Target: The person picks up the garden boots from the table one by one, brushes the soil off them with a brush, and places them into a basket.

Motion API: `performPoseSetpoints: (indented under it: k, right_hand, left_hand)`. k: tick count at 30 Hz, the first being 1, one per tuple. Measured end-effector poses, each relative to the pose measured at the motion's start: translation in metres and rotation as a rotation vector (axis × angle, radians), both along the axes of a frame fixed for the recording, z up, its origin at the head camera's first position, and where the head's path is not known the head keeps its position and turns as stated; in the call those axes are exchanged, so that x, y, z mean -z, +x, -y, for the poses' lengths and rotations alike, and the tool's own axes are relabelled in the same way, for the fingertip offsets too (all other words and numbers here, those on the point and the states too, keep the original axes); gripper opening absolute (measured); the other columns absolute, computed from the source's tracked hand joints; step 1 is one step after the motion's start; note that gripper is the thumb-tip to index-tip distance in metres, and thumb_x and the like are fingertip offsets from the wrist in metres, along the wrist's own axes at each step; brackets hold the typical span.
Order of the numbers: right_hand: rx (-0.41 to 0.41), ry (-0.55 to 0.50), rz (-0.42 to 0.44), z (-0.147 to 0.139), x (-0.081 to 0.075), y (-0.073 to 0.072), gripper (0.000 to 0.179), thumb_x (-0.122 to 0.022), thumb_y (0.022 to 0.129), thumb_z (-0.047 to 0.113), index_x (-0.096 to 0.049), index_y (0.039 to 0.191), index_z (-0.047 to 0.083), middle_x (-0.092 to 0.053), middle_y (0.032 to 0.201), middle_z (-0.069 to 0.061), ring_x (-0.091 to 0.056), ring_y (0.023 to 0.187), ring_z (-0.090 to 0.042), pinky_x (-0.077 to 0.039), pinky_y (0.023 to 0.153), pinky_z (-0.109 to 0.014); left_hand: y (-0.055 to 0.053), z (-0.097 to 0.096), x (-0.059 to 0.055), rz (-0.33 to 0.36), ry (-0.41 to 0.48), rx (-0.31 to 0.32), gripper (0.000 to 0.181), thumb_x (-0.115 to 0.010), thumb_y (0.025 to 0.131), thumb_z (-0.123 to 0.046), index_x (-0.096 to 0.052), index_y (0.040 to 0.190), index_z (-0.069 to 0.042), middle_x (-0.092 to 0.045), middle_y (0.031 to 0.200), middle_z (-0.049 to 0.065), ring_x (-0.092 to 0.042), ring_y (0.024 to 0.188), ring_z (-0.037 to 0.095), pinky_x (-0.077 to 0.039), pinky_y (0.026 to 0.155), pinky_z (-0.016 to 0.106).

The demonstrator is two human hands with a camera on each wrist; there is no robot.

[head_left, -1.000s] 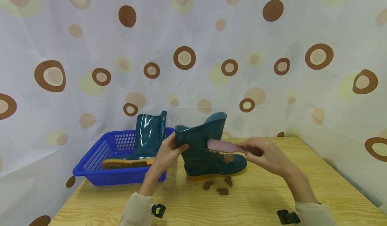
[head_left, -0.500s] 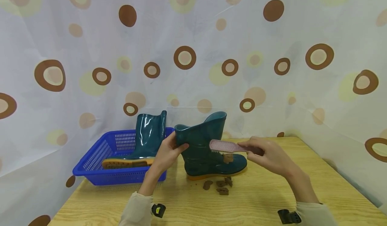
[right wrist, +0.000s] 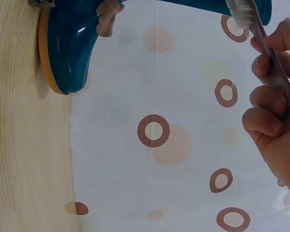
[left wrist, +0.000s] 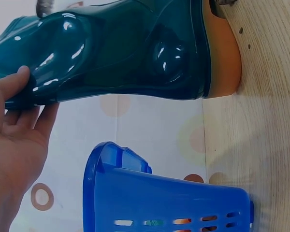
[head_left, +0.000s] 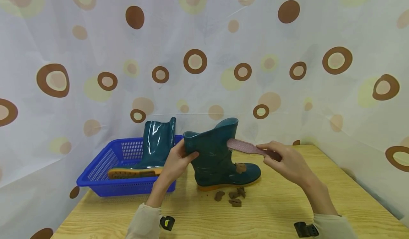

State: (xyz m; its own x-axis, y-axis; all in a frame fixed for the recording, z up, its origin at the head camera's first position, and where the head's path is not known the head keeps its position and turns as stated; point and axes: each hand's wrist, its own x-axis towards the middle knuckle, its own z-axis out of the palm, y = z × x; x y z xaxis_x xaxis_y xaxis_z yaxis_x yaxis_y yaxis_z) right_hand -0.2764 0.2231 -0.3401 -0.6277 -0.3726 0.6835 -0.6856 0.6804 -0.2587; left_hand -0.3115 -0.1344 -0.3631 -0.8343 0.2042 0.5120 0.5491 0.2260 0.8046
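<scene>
One brown lump (head_left: 240, 167) clings to the front of the boot (head_left: 211, 157) standing on the table (head_left: 278, 205), below the brush (head_left: 247, 148) gripped in the nearer right hand (head_left: 288, 162); the left hand (head_left: 178, 159) pinches the boot's shaft.

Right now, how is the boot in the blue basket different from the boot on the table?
The basket boot points its toe left in the head view; the table boot points right. The table boot has a brown lump on it; none shows on the basket boot. The basket boot shows its tread; the table boot stands sole down. Both are dark teal with orange soles.
</scene>
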Motion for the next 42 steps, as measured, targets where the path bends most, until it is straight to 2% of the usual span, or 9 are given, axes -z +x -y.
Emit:
performPoseSetpoints:
  k: [8, 15, 23, 30, 36, 42]
  right_hand:
    - [0.092, 0.069, 0.175, -0.001, 0.002, 0.0, 0.028, -0.061, 0.096, 0.019, -0.069, 0.122, 0.014, -0.072, 0.104, 0.001, -0.06, 0.08, -0.005, -0.052, 0.069, -0.029]
    - [0.121, 0.084, 0.228, -0.002, 0.002, -0.002, 0.029, -0.06, 0.096, 0.022, -0.068, 0.123, 0.015, -0.071, 0.101, 0.001, -0.058, 0.078, -0.008, -0.049, 0.069, -0.031]
    - [0.098, 0.103, 0.298, -0.004, 0.007, -0.004, 0.029, -0.058, 0.097, 0.019, -0.065, 0.125, 0.014, -0.07, 0.113, -0.007, -0.068, 0.095, -0.02, -0.056, 0.078, -0.042]
    - [0.096, 0.1, 0.335, -0.005, 0.012, -0.008, 0.03, -0.058, 0.097, 0.02, -0.065, 0.126, 0.013, -0.07, 0.101, -0.001, -0.063, 0.085, -0.011, -0.051, 0.071, -0.034]
    - [0.037, 0.086, 0.358, -0.007, 0.017, -0.013, 0.03, -0.059, 0.099, 0.021, -0.064, 0.127, 0.01, -0.065, 0.089, 0.005, -0.052, 0.07, -0.004, -0.043, 0.061, -0.026]
    - [-0.04, 0.021, 0.463, -0.01, 0.025, -0.018, 0.033, -0.056, 0.102, 0.025, -0.06, 0.131, 0.009, -0.057, 0.084, -0.001, -0.044, 0.063, -0.006, -0.039, 0.055, -0.026]
  left_hand:
    - [0.0, -0.003, -0.002, -0.005, 0.012, -0.061, 0.042, -0.068, 0.093, -0.007, -0.055, 0.133, -0.01, -0.064, 0.129, 0.015, -0.064, 0.118, 0.033, -0.053, 0.1, 0.047]
    - [-0.001, -0.003, 0.0, -0.047, 0.034, -0.109, 0.039, -0.072, 0.091, -0.012, -0.059, 0.127, -0.012, -0.066, 0.124, 0.01, -0.067, 0.113, 0.03, -0.056, 0.096, 0.047]
    - [0.001, -0.004, -0.001, -0.044, 0.016, -0.15, 0.038, -0.073, 0.09, -0.013, -0.059, 0.126, -0.012, -0.067, 0.121, 0.01, -0.068, 0.11, 0.029, -0.057, 0.094, 0.046]
    - [0.0, -0.005, 0.0, -0.053, 0.019, -0.155, 0.038, -0.073, 0.09, -0.014, -0.059, 0.125, -0.013, -0.067, 0.121, 0.01, -0.068, 0.11, 0.029, -0.056, 0.094, 0.046]
    - [0.001, -0.006, 0.0, -0.051, 0.02, -0.166, 0.039, -0.074, 0.09, -0.015, -0.058, 0.126, -0.012, -0.067, 0.121, 0.01, -0.068, 0.109, 0.029, -0.057, 0.094, 0.046]
    - [0.003, -0.006, -0.001, -0.045, 0.015, -0.174, 0.04, -0.073, 0.09, -0.014, -0.057, 0.127, -0.012, -0.067, 0.123, 0.01, -0.068, 0.111, 0.03, -0.056, 0.095, 0.046]
